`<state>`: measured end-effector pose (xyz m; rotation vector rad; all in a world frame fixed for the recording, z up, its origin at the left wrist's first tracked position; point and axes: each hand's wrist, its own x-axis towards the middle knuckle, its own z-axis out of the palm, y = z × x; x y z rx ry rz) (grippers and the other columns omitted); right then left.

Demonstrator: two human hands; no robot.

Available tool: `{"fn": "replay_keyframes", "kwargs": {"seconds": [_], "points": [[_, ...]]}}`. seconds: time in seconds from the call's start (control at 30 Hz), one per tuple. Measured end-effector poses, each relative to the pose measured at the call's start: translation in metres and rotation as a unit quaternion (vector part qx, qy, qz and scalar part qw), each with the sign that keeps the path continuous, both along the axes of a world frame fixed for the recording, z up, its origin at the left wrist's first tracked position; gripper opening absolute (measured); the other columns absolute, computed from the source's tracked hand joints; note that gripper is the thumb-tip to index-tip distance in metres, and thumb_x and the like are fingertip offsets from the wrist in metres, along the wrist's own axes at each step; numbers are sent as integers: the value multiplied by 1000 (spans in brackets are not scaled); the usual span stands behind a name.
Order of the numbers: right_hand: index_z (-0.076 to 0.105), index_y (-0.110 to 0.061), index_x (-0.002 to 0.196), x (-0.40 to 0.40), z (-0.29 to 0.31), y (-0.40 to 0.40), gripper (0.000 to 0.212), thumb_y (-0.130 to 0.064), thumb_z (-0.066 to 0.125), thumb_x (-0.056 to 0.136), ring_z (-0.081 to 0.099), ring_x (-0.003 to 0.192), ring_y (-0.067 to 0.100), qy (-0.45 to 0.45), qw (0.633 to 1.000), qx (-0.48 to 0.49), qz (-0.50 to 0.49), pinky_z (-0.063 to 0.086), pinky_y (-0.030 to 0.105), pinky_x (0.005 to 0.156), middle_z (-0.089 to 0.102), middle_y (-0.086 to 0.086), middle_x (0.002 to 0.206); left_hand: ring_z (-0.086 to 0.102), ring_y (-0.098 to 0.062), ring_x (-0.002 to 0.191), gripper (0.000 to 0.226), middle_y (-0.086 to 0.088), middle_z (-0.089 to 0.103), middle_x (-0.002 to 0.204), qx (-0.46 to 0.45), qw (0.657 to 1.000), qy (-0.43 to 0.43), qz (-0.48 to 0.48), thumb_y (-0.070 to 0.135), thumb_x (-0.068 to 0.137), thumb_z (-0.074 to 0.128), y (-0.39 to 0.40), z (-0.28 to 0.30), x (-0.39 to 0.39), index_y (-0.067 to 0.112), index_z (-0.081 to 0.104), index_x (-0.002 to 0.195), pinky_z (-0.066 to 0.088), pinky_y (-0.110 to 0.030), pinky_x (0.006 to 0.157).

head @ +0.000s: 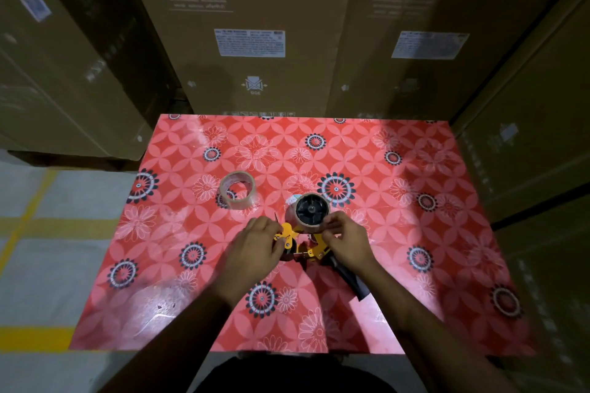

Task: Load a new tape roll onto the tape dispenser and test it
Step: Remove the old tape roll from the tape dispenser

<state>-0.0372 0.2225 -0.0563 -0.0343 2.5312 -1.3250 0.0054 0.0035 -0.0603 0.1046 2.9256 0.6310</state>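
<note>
Likely a warehouse: stacked washing-machine cartons [255, 25] surround the table [415, 233], yellow floor lines [28, 223].

Cardboard boxes [255, 25] walled the worktop [399, 233] behind and right; loose tape roll [237, 189] sat left-center; worktop's near-left stayed open.

Desk [415, 233] — red, with pale petal lattice and black-and-white flowers; dispenser [289, 238] yellow and black; cartons [255, 25] brown.

- "WASHING MACHINE" is printed at upper centre on the tall brown cardboard box [242, 25].
- The same words appear at upper right on the neighbouring brown cardboard box [412, 25].
- "SIDE" sits under a symbol low on the centre box.
</note>
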Motion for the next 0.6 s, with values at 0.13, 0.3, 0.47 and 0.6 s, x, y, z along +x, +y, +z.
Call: {"fn": "replay_keyframes", "kwargs": {"seconds": [0.13, 0.3, 0.47, 0.6], "points": [[52, -11, 120, -32, -2, -6, 27, -22, 59, 97, 70, 86, 29, -56, 997, 27, -50, 58, 37, 73, 67, 6, 105, 45, -25, 114, 35, -7, 58, 116, -42, 999, -33, 9, 36, 102, 44, 13, 3, -34, 15, 59, 125, 46, -42, 93], [48, -6, 136, -59, -9, -12, 42, -29, 52, 102, 70, 88, 31, -107, 991, 80, -15, 59, 36, 67, 68, 18, 119, 41, -24, 116, 36, -8, 51, 119, -68, 995, -49, 49, 38, 103, 43, 30, 3, -60, 19, 64, 124, 42, -43, 97], [57, -6, 115, -71, -14, -13, 27, -29, 53, 101, 59, 85, 25, -106, 984, 143, -13, 37, 25, 55, 68, 16, 110, 59, -25, 87, 35, -6, 70, 93, -80, 991, -85, 59, 36, 103, 40, 44, 5, -87, 15, 67, 96, 37, -41, 97], [56, -11, 81, -80, -11, -15, 17, -22, 62, 93, 55, 77, 23, -116, 977, 180, -22, 37, 27, 53, 60, 8, 81, 59, -27, 84, 25, -8, 68, 86, -45, 984, -134, 112, 33, 96, 50, 50, 2, -100, 15, 59, 81, 34, -41, 94]]}}
